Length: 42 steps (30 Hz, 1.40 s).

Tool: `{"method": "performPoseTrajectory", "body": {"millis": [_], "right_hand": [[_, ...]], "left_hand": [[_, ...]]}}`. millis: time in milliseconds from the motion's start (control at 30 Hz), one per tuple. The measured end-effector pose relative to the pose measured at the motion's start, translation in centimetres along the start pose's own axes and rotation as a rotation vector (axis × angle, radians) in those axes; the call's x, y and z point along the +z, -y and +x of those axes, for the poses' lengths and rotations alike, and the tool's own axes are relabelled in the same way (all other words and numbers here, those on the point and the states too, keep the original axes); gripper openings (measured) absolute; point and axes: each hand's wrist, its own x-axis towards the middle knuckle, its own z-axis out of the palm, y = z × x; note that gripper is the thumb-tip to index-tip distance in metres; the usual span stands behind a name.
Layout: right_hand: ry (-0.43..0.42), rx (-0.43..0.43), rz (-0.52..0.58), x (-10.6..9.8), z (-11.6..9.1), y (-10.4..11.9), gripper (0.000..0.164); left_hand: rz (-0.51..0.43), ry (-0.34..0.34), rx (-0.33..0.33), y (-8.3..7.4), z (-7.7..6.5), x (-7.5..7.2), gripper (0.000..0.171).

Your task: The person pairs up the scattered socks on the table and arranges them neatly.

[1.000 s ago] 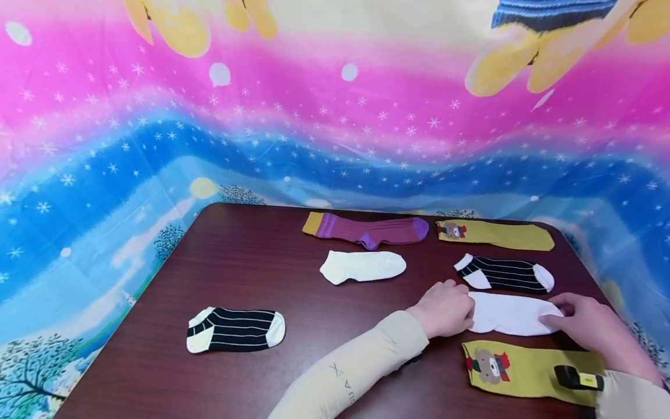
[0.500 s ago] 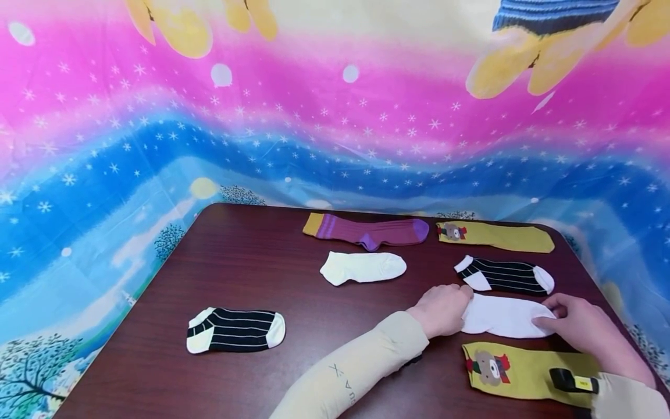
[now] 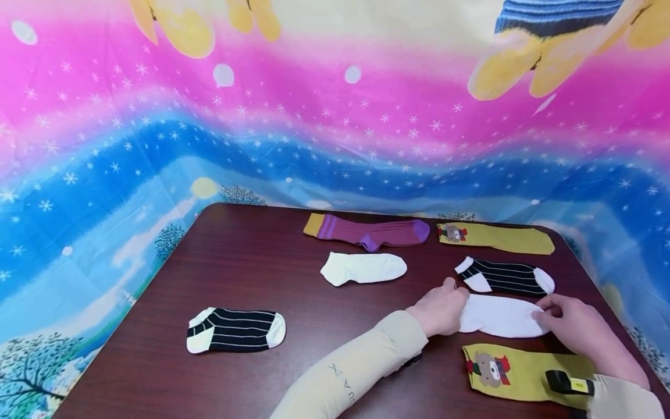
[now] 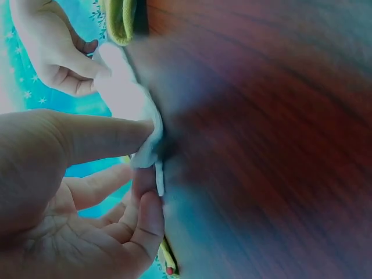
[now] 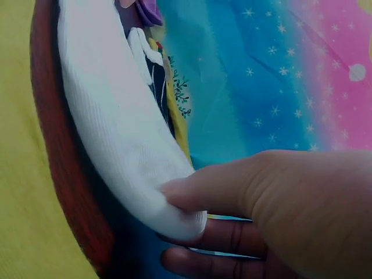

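A white ankle sock is stretched between both hands at the right side of the table. My left hand pinches its left end; in the left wrist view, the thumb lies over the sock with fingers beneath. The toe end is pinched by my right hand, thumb on top in the right wrist view, where the ribbed sock appears slightly above the table. Just in front lies a mustard sock with a bear face, partly hidden by the right wrist. A black striped sock lies just behind.
Another mustard bear sock and a purple sock lie along the back edge. A second white sock sits mid-table, and a second black striped sock at left. A printed cloth hangs behind the dark wooden table.
The white sock and my right hand have shifted slightly left, and my left hand a little too. Both hands keep hold of the sock. The other socks stay put.
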Motion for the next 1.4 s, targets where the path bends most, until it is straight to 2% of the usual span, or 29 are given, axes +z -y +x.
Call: {"method": "performPoseTrajectory", "body": {"millis": [167, 267, 467, 600, 800, 900, 1067, 1133, 1267, 1400], "right_hand": [[-0.060, -0.031, -0.005, -0.2, 0.0, 0.3, 0.025], [-0.093, -0.044, -0.006, -0.3, -0.1, 0.5, 0.023], [-0.132, -0.050, 0.007, -0.5, -0.2, 0.7, 0.022], [-0.152, -0.067, 0.010, -0.7, -0.3, 0.8, 0.021], [-0.178, -0.090, 0.016, -0.8, -0.3, 1.2, 0.019], [-0.188, -0.103, 0.025, -0.9, -0.2, 1.5, 0.020], [-0.214, -0.130, 0.030, -1.0, -0.2, 1.9, 0.021], [-0.222, -0.143, 0.036, -1.0, -0.1, 2.1, 0.021], [-0.240, -0.174, 0.053, -1.0, 0.1, 2.6, 0.022], [-0.269, -0.203, 0.069, -1.0, 0.2, 3.0, 0.020]], "left_hand": [[-0.015, -0.003, -0.028, 0.2, 0.0, 0.0, 0.046], [0.004, -0.014, -0.019, 0.5, -0.1, 0.0, 0.045], [0.024, -0.044, 0.010, 1.1, -0.1, -0.2, 0.031], [-0.004, -0.070, 0.020, 1.6, 0.1, -0.2, 0.022], [-0.045, -0.097, 0.012, 2.4, 0.2, -0.5, 0.018], [-0.073, -0.106, 0.011, 3.0, 0.3, -0.9, 0.007], [-0.156, -0.107, 0.017, 4.2, 0.3, -1.6, 0.039], [-0.199, -0.112, 0.018, 4.6, 0.2, -1.9, 0.044], [-0.269, -0.127, 0.020, 5.4, 0.1, -2.5, 0.044], [-0.295, -0.141, 0.001, 6.0, -0.1, -2.8, 0.035]]}}
